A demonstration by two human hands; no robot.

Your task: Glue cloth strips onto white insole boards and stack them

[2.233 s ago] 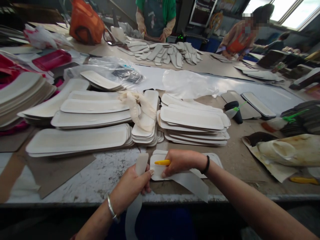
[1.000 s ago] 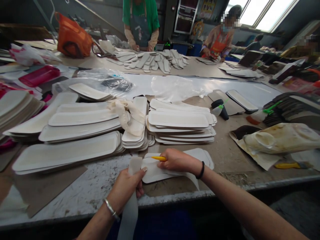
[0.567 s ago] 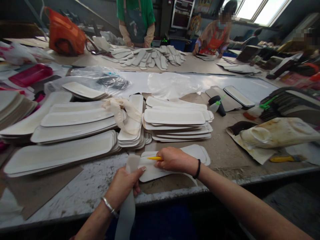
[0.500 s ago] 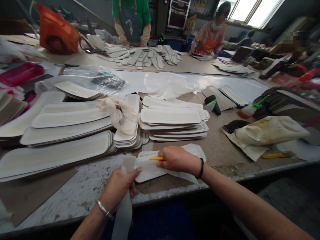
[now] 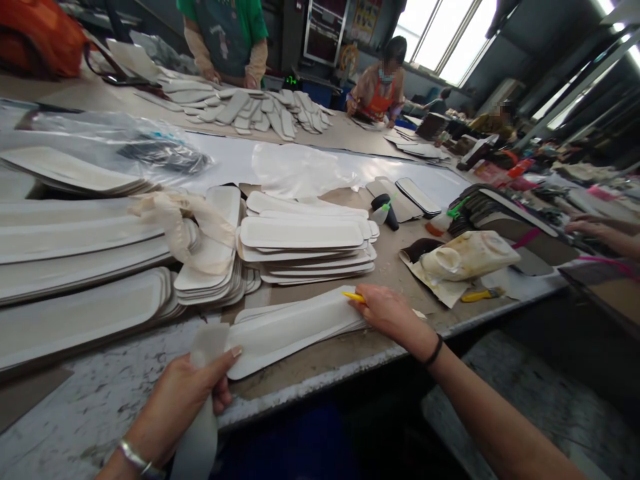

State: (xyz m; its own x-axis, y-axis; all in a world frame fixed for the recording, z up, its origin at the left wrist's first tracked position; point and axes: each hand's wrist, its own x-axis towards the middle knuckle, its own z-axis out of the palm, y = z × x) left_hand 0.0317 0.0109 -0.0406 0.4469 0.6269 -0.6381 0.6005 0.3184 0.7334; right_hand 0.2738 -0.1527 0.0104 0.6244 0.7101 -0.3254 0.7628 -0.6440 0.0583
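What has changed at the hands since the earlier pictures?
The right hand has moved along the front white panel to its right end. Nothing was let go: it still holds the yellow tool, and the left hand the pale strip. The stack behind stayed put.

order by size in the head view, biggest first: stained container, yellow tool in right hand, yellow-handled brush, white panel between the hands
1. White panel
2. Stained container
3. Yellow-handled brush
4. Yellow tool, counting only what shows; the right hand may cover more of it
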